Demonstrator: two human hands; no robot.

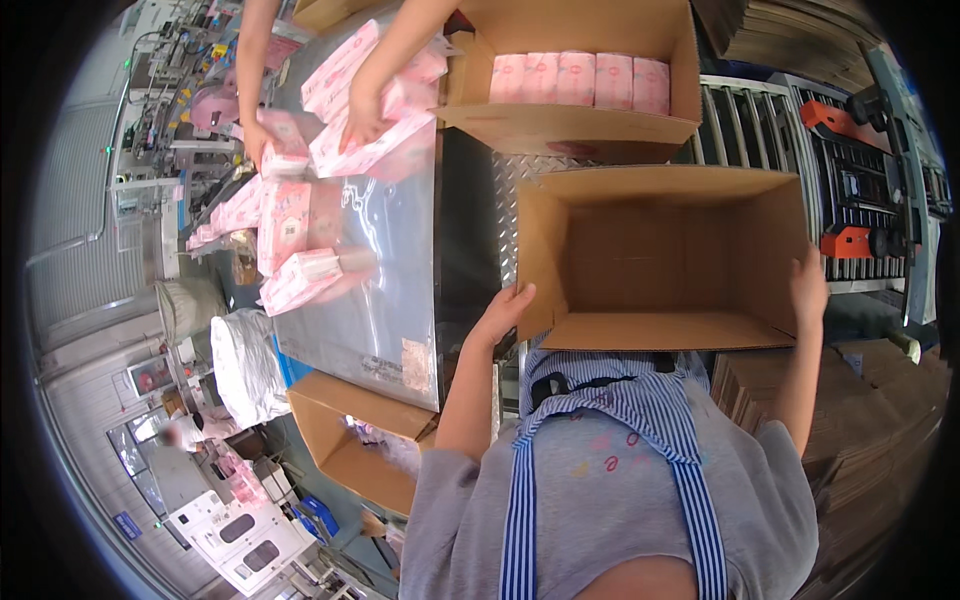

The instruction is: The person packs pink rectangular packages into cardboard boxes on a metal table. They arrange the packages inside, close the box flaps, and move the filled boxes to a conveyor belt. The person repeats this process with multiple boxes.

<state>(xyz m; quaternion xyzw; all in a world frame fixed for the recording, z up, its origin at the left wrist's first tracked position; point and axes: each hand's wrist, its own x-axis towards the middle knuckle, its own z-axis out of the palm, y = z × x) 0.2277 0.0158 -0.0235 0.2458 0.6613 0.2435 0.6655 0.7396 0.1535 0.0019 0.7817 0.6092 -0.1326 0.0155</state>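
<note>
An open cardboard box stands right in front of me with nothing inside it. My left hand grips its left side near the front corner, thumb over the edge. On the opposite side my right hand holds the right wall, its fingers partly hidden against the cardboard. Just beyond is a second open carton, with a row of pink tissue packs lined up inside.
Across a metal table at left, a co-worker's hands touch pink packs. Another open box stands below the table. A roller conveyor runs at the far right, and stacked flat cardboard lies beside me.
</note>
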